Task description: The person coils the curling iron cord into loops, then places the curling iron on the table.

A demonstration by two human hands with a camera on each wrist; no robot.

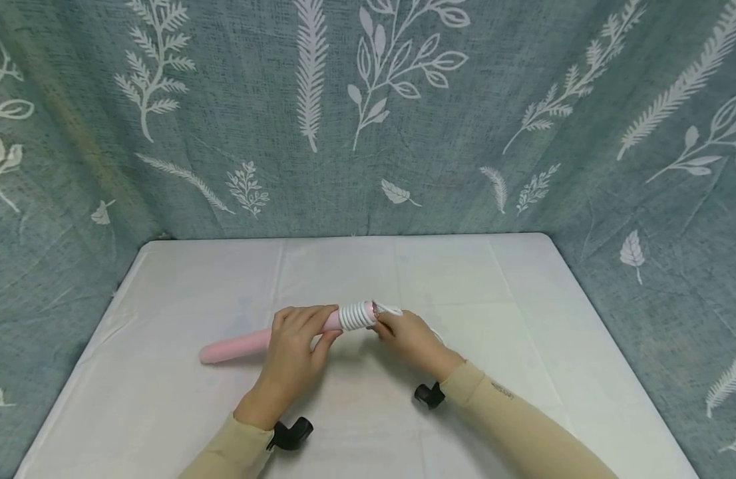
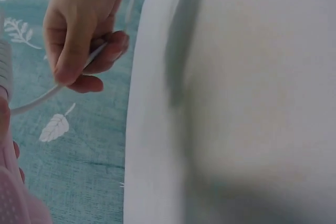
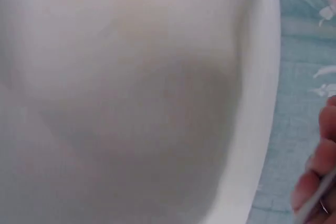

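A long pink stick-shaped appliance [image 1: 236, 347] lies slanted above the table, its rounded end to the left. My left hand [image 1: 296, 342] grips it near its right part, fingers over the top and thumb below. White cord [image 1: 356, 315] is wound in several close turns around that right end. Just beyond the turns, my right hand [image 1: 412, 339] pinches the cord's free length. In the left wrist view the cord [image 2: 39, 99] runs from the coil to the right hand [image 2: 84, 30]. Dots texture the pink appliance [image 2: 16, 198] there. The right wrist view catches only fingertips [image 3: 324, 156] and a piece of cord.
A white cloth covers the table [image 1: 452, 266]. Green curtains [image 1: 344, 186] with white leaf patterns stand behind it and at both sides. Black wrist mounts [image 1: 291, 434] sit beneath the beige sleeves [image 1: 518, 416].
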